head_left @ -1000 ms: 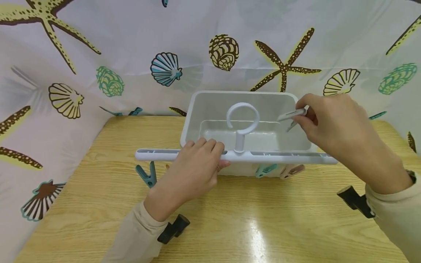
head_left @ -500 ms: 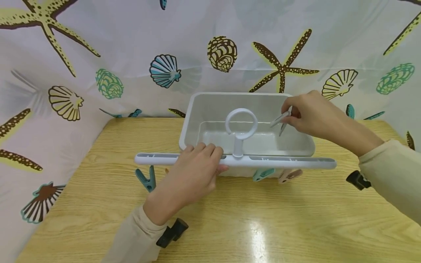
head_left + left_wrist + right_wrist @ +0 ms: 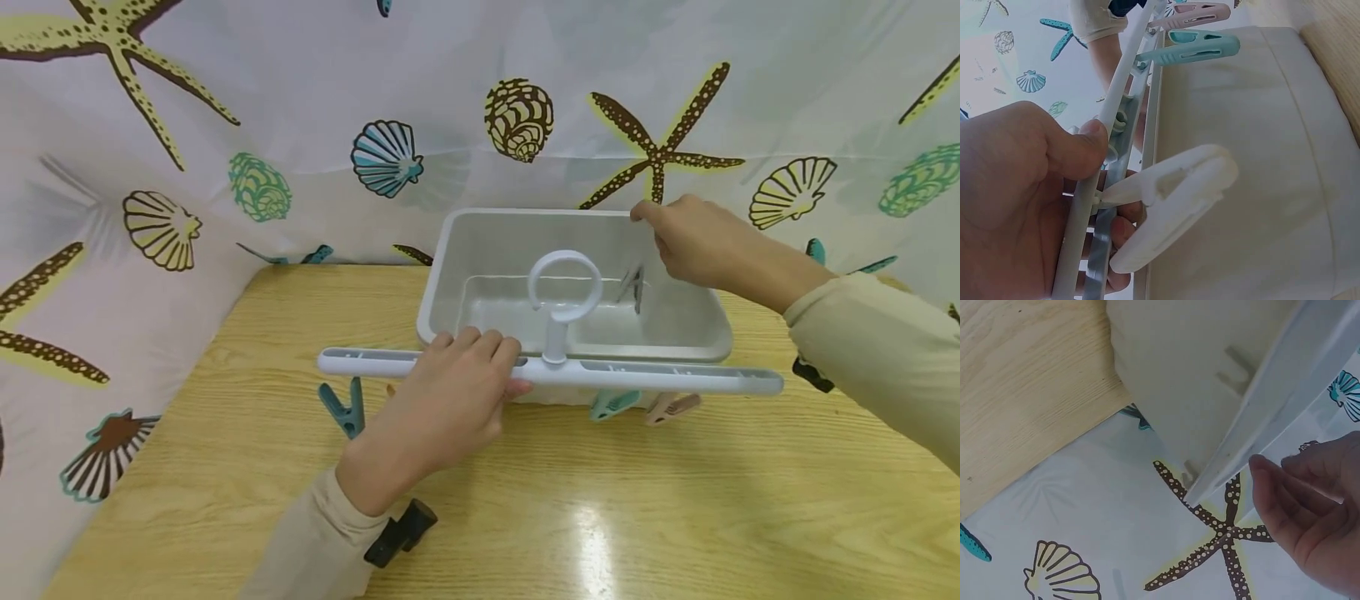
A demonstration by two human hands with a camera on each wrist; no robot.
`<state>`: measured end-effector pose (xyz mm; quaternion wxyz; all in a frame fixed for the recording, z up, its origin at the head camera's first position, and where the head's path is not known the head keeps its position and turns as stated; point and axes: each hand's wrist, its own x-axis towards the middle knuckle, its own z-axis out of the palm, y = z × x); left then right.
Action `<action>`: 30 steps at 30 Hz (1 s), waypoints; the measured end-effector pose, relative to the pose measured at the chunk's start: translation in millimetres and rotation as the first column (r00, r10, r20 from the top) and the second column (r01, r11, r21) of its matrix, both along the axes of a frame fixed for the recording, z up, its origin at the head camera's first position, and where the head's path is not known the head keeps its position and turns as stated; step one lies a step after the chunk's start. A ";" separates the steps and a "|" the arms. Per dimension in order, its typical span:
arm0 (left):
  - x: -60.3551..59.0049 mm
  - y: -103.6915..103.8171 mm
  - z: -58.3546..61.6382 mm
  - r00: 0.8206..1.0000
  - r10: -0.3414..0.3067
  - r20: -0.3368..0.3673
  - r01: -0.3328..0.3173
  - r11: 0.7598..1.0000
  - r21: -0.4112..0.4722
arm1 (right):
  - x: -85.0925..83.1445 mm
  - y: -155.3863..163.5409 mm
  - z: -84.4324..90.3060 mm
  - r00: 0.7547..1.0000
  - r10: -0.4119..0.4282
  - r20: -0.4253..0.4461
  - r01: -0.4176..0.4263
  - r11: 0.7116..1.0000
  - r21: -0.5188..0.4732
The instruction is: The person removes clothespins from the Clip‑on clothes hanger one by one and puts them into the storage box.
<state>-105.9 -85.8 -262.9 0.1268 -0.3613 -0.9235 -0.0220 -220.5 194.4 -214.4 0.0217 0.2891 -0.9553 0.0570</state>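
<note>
My left hand (image 3: 453,387) grips the bar of a white clip hanger (image 3: 675,377), held across the front of a grey-white plastic bin (image 3: 540,212). The hanger's round hook (image 3: 564,255) stands up before the bin's opening. A grey clothespin (image 3: 638,293), slightly blurred, is inside the bin toward its right side. Over the right rear rim is my right hand (image 3: 701,246), its fingers loosely bent and holding nothing. Below the bar hang a dark teal clothespin (image 3: 345,410), a light teal one (image 3: 617,404) and a pink one (image 3: 672,408). A white clothespin (image 3: 1188,215) hangs beside my left fingers.
The bin stands on a wooden table (image 3: 525,517), toward its back edge. Close behind rises a white cloth (image 3: 300,92) printed with shells and starfish, which also covers the left side.
My right hand moved left over the bin and let go of the grey clothespin, which is now lower inside the bin. The left hand keeps its grip on the clip hanger.
</note>
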 end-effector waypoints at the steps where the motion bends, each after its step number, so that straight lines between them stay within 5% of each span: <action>1: 0.1 0.4 0.3 1.000 -0.003 -0.003 0.003 1.000 0.001 | -0.4 1.0 -0.6 1.000 -0.015 0.010 0.015 1.000 0.008; 12: 0.1 0.4 1.4 0.999 -0.007 -0.032 0.006 1.000 -0.007 | 8.2 11.0 2.8 1.000 -0.003 -0.024 0.002 1.000 -0.017; 17: 0.4 -0.1 1.2 0.999 -0.003 -0.034 0.003 1.000 0.001 | 31.2 24.6 6.8 0.996 -0.006 -0.091 -0.007 0.990 -0.140; 22: -0.2 0.8 2.8 0.999 -0.014 -0.042 0.015 1.000 0.013 | 63.4 46.6 -1.9 0.982 -0.097 -0.160 0.052 0.964 -0.262; 27: 2.5 -0.6 5.2 0.999 -0.004 -0.038 0.004 1.000 0.008 | 88.8 66.5 -17.5 0.954 -0.249 -0.167 0.179 0.920 -0.348; 30: 3.5 -1.3 6.9 0.999 -0.005 -0.045 0.006 1.000 0.014 | 105.6 76.6 -33.8 0.919 -0.367 -0.145 0.259 0.838 -0.480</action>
